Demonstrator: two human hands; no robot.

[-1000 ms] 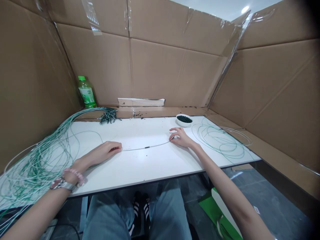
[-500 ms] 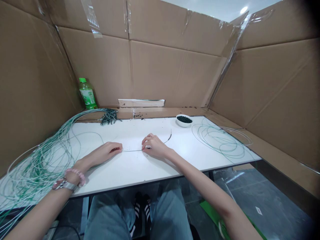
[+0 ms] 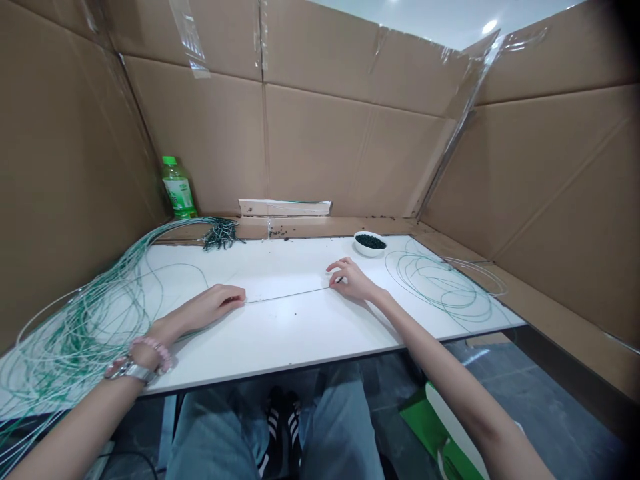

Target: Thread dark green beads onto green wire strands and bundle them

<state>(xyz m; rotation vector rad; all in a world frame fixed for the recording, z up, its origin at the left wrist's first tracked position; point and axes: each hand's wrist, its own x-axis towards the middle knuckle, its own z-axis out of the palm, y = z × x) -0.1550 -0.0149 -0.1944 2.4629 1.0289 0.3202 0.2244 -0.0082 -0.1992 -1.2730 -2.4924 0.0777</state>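
Observation:
A thin wire (image 3: 287, 295) runs nearly straight above the white table (image 3: 280, 340) between my two hands. Its left part is pinched in my left hand (image 3: 223, 301), which has a pink bracelet and a watch at the wrist. Thumb and index finger of my right hand (image 3: 350, 279) close on the wire farther right, the other fingers loosely raised. A small dark piece shows at the right fingertips, partly hidden. Beyond my right hand stands a white bowl (image 3: 370, 252) of small dark green pieces.
Green and white wires (image 3: 85, 333) lie tangled at the left, their dark-tipped bundle (image 3: 220, 233) at the back edge. A coil of wire (image 3: 445, 283) lies right. A green bottle (image 3: 179, 193) stands at the back left. Cardboard walls (image 3: 350, 140) surround the table.
My right hand has moved right and slightly away along the wire, so a longer stretch shows between my hands. The curved wire end with dark pieces is now mostly hidden. My left hand stays put.

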